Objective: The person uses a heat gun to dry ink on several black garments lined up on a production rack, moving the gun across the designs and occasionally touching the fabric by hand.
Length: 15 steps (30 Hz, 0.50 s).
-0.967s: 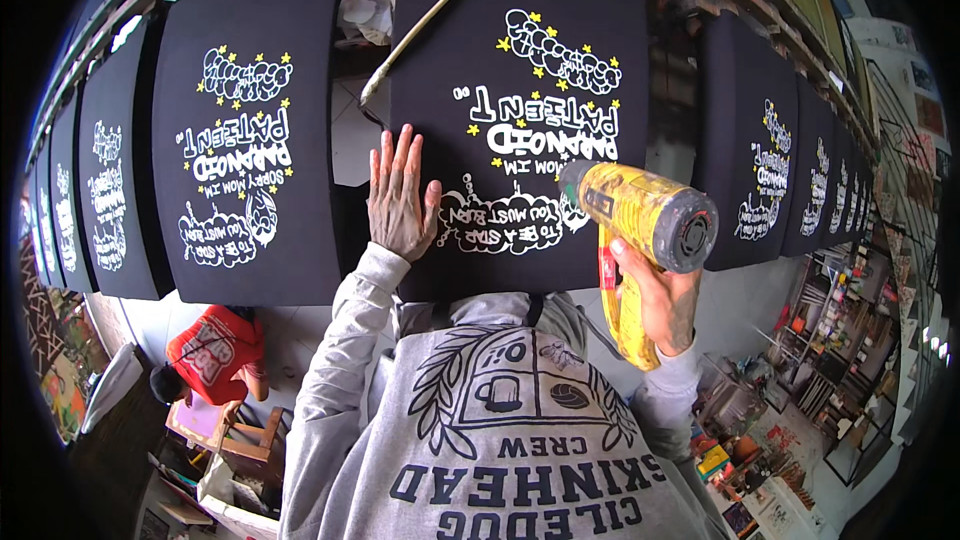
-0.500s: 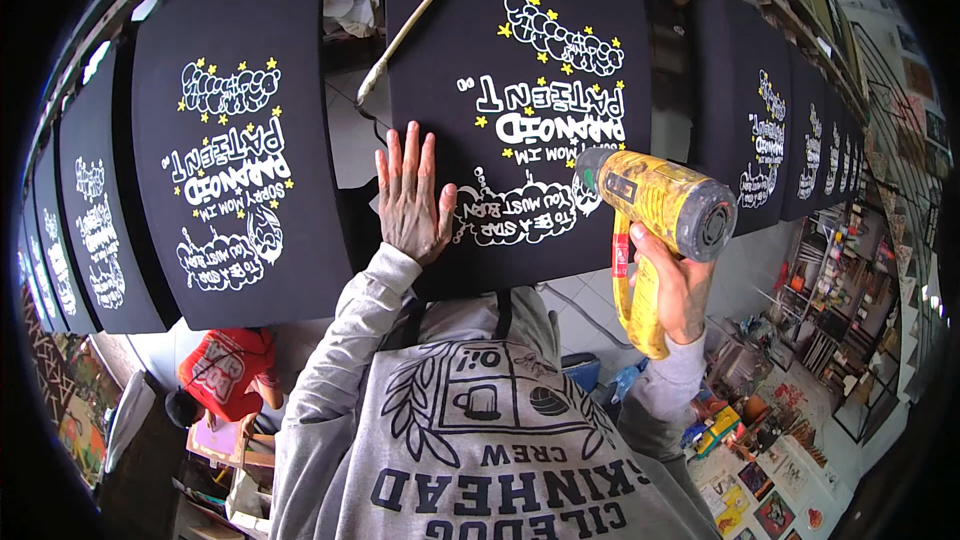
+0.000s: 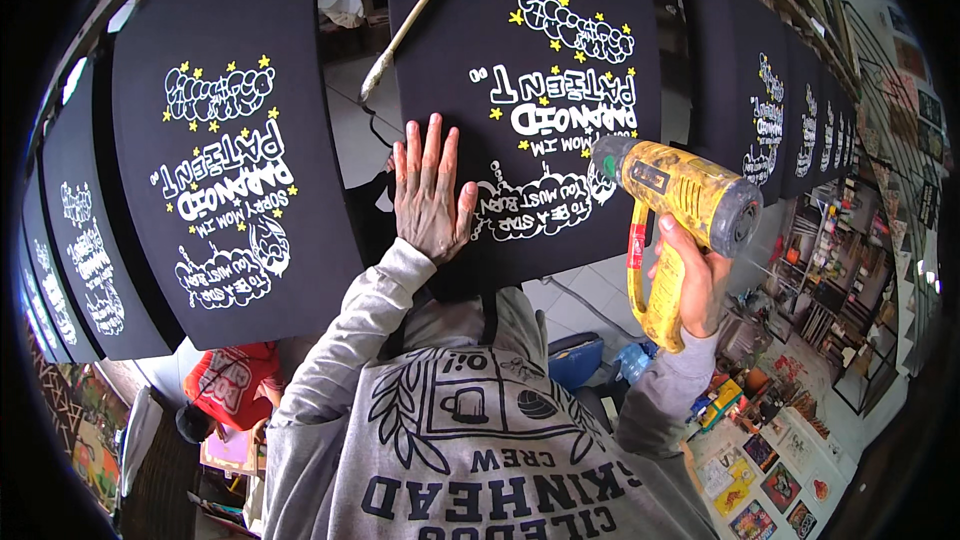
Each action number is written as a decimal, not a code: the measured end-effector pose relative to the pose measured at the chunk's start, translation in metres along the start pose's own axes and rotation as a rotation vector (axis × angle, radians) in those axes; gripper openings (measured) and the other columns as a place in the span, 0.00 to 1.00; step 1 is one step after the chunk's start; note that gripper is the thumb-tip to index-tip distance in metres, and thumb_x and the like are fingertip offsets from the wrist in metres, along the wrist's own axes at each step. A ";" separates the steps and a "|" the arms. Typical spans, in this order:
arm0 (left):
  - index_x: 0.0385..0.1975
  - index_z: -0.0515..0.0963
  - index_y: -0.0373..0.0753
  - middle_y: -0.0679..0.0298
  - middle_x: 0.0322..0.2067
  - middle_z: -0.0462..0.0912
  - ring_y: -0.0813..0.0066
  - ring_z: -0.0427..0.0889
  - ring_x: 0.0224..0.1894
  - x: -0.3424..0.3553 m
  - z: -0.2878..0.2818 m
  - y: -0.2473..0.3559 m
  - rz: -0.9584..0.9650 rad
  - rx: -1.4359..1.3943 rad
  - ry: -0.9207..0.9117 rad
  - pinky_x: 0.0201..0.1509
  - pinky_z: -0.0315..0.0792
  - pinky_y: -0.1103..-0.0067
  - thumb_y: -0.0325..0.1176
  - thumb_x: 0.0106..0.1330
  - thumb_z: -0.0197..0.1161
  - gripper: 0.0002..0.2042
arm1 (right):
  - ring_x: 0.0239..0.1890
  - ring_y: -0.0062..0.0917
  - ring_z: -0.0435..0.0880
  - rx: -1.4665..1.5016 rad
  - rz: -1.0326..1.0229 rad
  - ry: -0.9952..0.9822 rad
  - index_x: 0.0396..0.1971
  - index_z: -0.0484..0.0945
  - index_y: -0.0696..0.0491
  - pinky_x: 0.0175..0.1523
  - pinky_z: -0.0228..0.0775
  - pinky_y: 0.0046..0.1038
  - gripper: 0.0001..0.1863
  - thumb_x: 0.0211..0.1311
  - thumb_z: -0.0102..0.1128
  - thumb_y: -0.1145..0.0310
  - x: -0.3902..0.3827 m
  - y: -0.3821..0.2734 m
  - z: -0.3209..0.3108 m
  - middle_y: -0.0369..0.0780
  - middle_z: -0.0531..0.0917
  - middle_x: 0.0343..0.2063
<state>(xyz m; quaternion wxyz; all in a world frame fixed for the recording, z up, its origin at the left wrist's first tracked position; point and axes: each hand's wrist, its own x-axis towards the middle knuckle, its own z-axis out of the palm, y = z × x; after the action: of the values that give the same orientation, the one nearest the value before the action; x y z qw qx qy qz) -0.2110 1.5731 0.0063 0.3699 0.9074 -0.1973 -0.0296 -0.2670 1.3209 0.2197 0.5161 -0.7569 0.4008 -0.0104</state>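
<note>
My left hand (image 3: pixel 432 195) lies flat with fingers outstretched on the left near part of a black fabric panel (image 3: pixel 440 70). White lettering and cloud shapes with small yellow stars form the print (image 3: pixel 560 105) on that panel, to the right of the hand. In my right hand (image 3: pixel 697 280) is a yellow heat gun (image 3: pixel 685 190), gripped by its handle. Its dark, worn nozzle points left over the panel's near right edge, close to the lower part of the print. Whether the gun is running cannot be seen.
Another printed black panel (image 3: pixel 215 40) stands at left, with several more beyond it and along the right. A pale rod (image 3: pixel 425 15) crosses the middle panel's far left. A person in a red shirt (image 3: pixel 232 385) bends at lower left. Blue containers (image 3: pixel 577 360) stand below right.
The whole view has shifted and tilted slightly. The heat gun sits a little farther right in the picture and its body slopes more. My left hand stays flat on the panel.
</note>
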 end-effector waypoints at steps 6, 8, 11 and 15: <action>0.77 0.56 0.36 0.48 0.79 0.49 0.43 0.40 0.82 0.000 -0.001 -0.001 -0.006 -0.025 -0.004 0.82 0.35 0.49 0.45 0.77 0.46 0.32 | 0.27 0.18 0.79 0.031 0.090 -0.017 0.52 0.80 0.58 0.23 0.73 0.22 0.18 0.66 0.69 0.66 -0.007 -0.005 0.000 0.37 0.83 0.34; 0.77 0.56 0.36 0.48 0.79 0.49 0.43 0.40 0.82 -0.001 0.002 -0.003 -0.012 -0.014 -0.006 0.82 0.35 0.49 0.45 0.77 0.46 0.32 | 0.27 0.18 0.80 0.100 0.141 -0.057 0.50 0.80 0.59 0.24 0.73 0.22 0.18 0.66 0.70 0.66 -0.013 -0.012 0.004 0.37 0.82 0.32; 0.77 0.56 0.35 0.48 0.79 0.49 0.42 0.40 0.82 0.000 -0.003 0.001 -0.002 -0.030 -0.011 0.82 0.35 0.49 0.44 0.77 0.48 0.32 | 0.29 0.19 0.81 0.060 0.071 -0.034 0.51 0.80 0.59 0.26 0.75 0.23 0.17 0.66 0.70 0.67 -0.027 -0.009 0.026 0.37 0.82 0.32; 0.77 0.57 0.35 0.48 0.79 0.49 0.42 0.40 0.82 0.002 -0.002 0.001 -0.004 -0.019 -0.014 0.82 0.35 0.48 0.43 0.76 0.48 0.32 | 0.29 0.19 0.81 0.085 0.073 -0.137 0.53 0.79 0.59 0.28 0.76 0.23 0.19 0.65 0.71 0.68 -0.033 -0.018 0.041 0.38 0.83 0.34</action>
<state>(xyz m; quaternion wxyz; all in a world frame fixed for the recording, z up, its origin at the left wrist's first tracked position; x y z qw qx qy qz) -0.2091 1.5734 0.0083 0.3773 0.9039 -0.1978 -0.0385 -0.2611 1.3758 0.2281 0.5740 -0.7181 0.3912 0.0433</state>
